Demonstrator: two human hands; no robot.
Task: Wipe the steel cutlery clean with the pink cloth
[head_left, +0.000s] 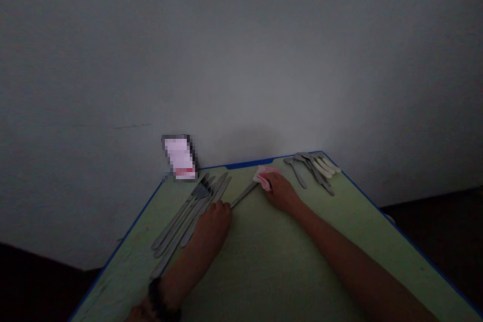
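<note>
My left hand (216,219) is closed around one end of a slim piece of metal cutlery (244,195). Its other end disappears into a folded pink and white cloth (266,171), so its kind is hidden. My right hand (281,191) grips that cloth around the far end, a little above the table. Just left of my left hand, several long knives and forks (177,221) lie side by side, handles toward me. Part of this row is covered by my left forearm, which has a dark beaded bracelet (156,297) at the wrist.
More cutlery (315,168) lies in a loose pile at the back right, some pieces with pale handles. A blurred phone (180,156) leans on the wall (241,60) at the back left. The green table (264,271) has a blue edge.
</note>
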